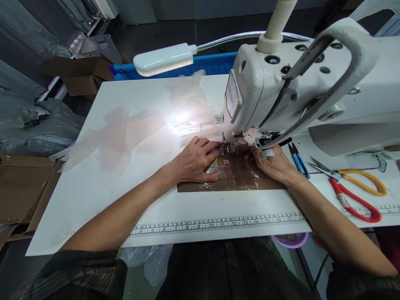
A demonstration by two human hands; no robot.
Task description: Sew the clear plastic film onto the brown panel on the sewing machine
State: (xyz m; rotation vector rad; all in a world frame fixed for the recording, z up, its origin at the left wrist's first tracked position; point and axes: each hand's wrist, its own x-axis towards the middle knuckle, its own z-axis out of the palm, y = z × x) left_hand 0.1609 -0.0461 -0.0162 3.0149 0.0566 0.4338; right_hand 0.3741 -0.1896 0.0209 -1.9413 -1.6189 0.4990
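My left hand (203, 160) lies palm down beside the presser foot (229, 148) of a white sewing machine (259, 83). Its thumb is spread away and its fingertips reach the foot. Under it is a shiny brown sheet (240, 179) covering the machine bed. My right hand (270, 162) is on the other side of the foot, its fingers curled in and partly hidden under the machine head; what they pinch cannot be made out. Pale pink sheer fabric (200, 112) lies behind my left hand, and a gathered pink scrap (251, 136) sits at the needle area.
Blue thread snips (299, 160) and scissors with red and yellow handles (353, 183) lie right of my right hand. More sheer pieces (115, 137) spread leftward on the white table (150, 208). A lit lamp (164, 59) hangs above. Cardboard boxes (26, 187) stand left.
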